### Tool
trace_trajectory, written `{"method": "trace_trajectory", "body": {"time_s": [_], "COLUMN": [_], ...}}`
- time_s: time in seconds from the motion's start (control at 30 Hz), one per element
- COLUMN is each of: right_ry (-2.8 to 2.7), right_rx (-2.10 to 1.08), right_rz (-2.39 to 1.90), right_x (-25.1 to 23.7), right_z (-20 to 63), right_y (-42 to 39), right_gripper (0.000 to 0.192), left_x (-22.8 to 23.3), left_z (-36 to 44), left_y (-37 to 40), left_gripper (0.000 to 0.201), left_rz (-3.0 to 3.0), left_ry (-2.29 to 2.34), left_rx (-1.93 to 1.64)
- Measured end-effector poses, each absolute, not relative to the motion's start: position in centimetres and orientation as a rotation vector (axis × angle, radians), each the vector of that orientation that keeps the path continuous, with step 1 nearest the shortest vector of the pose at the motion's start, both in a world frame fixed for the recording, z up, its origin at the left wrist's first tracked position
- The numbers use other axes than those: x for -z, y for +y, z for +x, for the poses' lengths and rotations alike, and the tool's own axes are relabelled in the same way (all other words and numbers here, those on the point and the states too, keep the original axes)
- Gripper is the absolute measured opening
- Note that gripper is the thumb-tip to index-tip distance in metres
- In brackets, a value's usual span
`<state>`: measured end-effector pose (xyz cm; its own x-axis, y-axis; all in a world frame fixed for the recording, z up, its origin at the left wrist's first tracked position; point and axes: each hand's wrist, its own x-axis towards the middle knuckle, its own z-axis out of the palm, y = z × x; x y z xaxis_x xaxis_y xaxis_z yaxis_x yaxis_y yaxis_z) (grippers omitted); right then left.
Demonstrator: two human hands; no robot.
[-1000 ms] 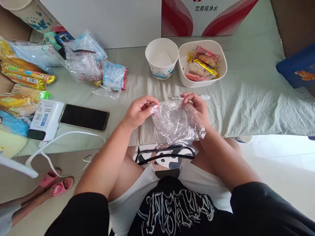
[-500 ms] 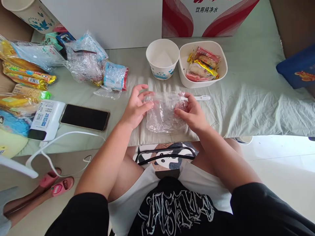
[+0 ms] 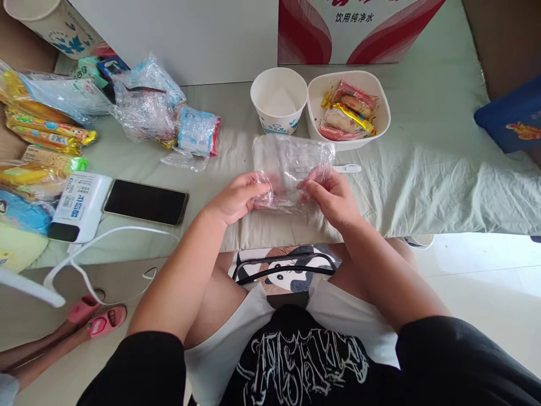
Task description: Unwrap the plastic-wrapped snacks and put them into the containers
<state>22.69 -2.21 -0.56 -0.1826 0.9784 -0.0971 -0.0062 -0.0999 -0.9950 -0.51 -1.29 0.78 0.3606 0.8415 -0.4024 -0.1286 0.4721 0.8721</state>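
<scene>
A crinkled clear plastic bag (image 3: 291, 163) lies spread on the pale green cloth (image 3: 422, 180) in front of me. My left hand (image 3: 236, 197) pinches its near left edge. My right hand (image 3: 332, 194) grips its near right edge. The bag's far edge reaches towards a white paper cup (image 3: 279, 101) and a white bowl (image 3: 380, 118) filled with wrapped snacks (image 3: 349, 110). A thin white clip (image 3: 349, 168) lies just right of the bag.
A black phone (image 3: 145, 201), a white power bank (image 3: 78, 206) and its cable (image 3: 105, 248) lie at left. Snack packets (image 3: 46, 132) and plastic bags (image 3: 146, 104) are piled at far left. Another person's feet in pink sandals (image 3: 99, 316) show at bottom left.
The bag was held up hanging between my hands; it now lies on the cloth, turned so it extends away from me, with both hands at its near edge.
</scene>
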Motion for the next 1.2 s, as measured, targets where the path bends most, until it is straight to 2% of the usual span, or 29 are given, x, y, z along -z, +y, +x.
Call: {"method": "trace_trajectory", "body": {"time_s": [0.1,0.27,0.43,0.53,0.63,0.7,0.77,0.83,0.87,0.97,1.1,1.2], "right_ry": [-1.316,-1.346,-1.147,-1.102,-1.197,-1.284,-1.371,-1.413,-1.394,-1.243,-1.181,-1.288], "right_rx": [-1.469,-1.571,-1.5,-1.483,-1.477,-1.446,-1.412,-1.367,-1.35,-1.303,-1.142,-1.0], "right_rz": [-1.184,-1.148,-1.036,-1.012,-1.039,-1.117,-1.246,-1.337,-1.344,-1.298,-1.351,-1.318], "right_x": [0.3,0.4,0.4,0.2,0.0,0.1,0.2,0.4,0.6,1.1,1.1,0.6], "right_z": [22.8,23.1,22.9,23.0,23.6,23.9,24.1,24.0,24.0,23.7,23.3,22.7], "right_y": [-2.3,-2.5,-2.4,-2.4,-2.4,-2.3,-2.1,-1.9,-1.8,-1.6,-1.8,-2.5], "right_gripper": [0.032,0.035,0.029,0.026,0.041,0.053,0.047,0.031,0.03,0.045,0.023,0.022], "left_x": [-1.1,-1.6,-2.2,-2.2,-1.7,-1.3,-0.8,-0.3,-0.1,0.5,0.6,0.6], "left_z": [-0.3,-0.5,-0.5,-0.5,-0.4,-0.3,-0.3,-0.3,-0.3,-0.5,-0.4,0.4], "left_y": [-1.6,-1.6,-1.4,-1.1,-0.9,-0.8,-0.8,-0.7,-0.6,-0.3,-0.6,-1.3], "left_gripper": [0.037,0.052,0.022,0.018,0.028,0.026,0.028,0.031,0.031,0.035,0.028,0.027], "left_rz": [0.909,0.949,0.845,0.819,0.858,0.931,1.007,1.053,1.067,1.119,1.262,1.331], "left_ry": [1.127,1.099,1.031,0.964,0.979,1.055,1.109,1.122,1.132,1.232,1.365,1.294], "left_rx": [-0.637,-0.65,-0.829,-0.857,-0.889,-0.935,-0.98,-1.021,-1.045,-1.178,-1.347,-1.229]}}
